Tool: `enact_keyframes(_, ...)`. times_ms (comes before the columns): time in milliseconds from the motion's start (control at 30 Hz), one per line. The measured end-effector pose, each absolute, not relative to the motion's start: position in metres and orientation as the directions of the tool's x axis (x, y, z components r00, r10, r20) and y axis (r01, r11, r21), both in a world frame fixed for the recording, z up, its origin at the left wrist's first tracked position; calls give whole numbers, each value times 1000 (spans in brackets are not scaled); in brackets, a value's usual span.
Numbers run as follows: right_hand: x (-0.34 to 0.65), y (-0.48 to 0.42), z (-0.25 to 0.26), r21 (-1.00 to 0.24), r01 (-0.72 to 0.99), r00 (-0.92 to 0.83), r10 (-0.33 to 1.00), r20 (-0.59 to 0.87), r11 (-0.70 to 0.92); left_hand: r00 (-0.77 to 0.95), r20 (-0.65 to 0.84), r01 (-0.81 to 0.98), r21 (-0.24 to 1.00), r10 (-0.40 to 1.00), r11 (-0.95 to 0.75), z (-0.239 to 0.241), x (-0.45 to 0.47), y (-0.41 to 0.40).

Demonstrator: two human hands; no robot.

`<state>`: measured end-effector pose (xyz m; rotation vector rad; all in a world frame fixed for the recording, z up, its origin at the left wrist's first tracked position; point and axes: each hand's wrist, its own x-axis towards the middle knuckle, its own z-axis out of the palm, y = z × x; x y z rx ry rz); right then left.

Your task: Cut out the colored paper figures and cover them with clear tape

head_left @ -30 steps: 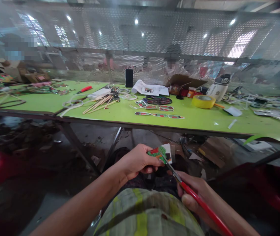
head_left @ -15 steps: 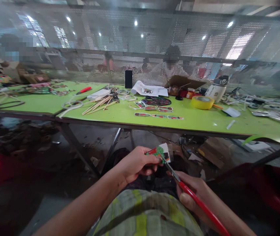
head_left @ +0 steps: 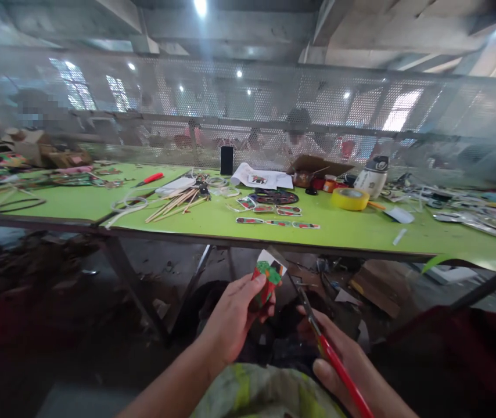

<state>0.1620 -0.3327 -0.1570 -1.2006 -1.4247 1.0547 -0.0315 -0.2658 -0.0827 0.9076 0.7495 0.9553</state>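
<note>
My left hand (head_left: 241, 310) pinches a small red and green printed piece (head_left: 269, 280) with a white corner at its top, above my lap. My right hand (head_left: 339, 342) is wrapped round a pair of long red-handled snips (head_left: 333, 354). Their metal jaws point up and to the left, just right of the printed piece and apart from it. Whether the jaws are parted is hard to make out. Beyond my hands, several cut printed strips (head_left: 277, 223) lie in a row on the green table (head_left: 204, 226).
On the table are thin wooden sticks (head_left: 173, 204), a red-handled tool (head_left: 152, 177), an upright phone (head_left: 226, 159), papers (head_left: 260, 176), a yellow tape roll (head_left: 349, 198) and a white bottle (head_left: 372, 177). A mesh screen rises behind. Cardboard (head_left: 381, 284) lies below the table's front edge.
The snips have come away from the printed piece. My left hand has shifted slightly left and turned the piece more upright. The view has tilted upward.
</note>
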Motion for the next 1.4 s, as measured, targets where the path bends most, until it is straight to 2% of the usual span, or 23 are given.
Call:
enact_keyframes(167, 138, -326, -153, -994, -42, -118, 987, 109, 105, 445, -102, -353, 893, 889, 279, -80, -20, -278)
enact_keyframes(400, 138, -329, -138, -995, -6, -187, 977, 103, 104, 455, -122, -345, 889, 882, 301, -78, -13, -289)
enact_keyframes(667, 129, -329, -147, -984, -106, -110, 982, 155, 144, 414, -140, -348, 889, 900, 298, -87, -5, -294)
enact_keyframes(867, 134, -331, -148, -988, -23, -148, 977, 155, 153, 412, -140, -357, 884, 900, 301, -87, -3, -294)
enact_keyframes(1067, 129, -336, -139, -987, -66, -92, 984, 154, 148, 406, -113, -334, 905, 907, 263, -90, -4, -294)
enact_keyframes(1233, 127, -337, -131, -988, -40, -111, 982, 153, 149, 407, -105, -317, 916, 908, 247, -90, -4, -296)
enact_keyframes(1400, 126, -338, -130, -980, -43, -89, 976, 200, 196, 409, -103, -333, 908, 907, 253, -91, -4, -297)
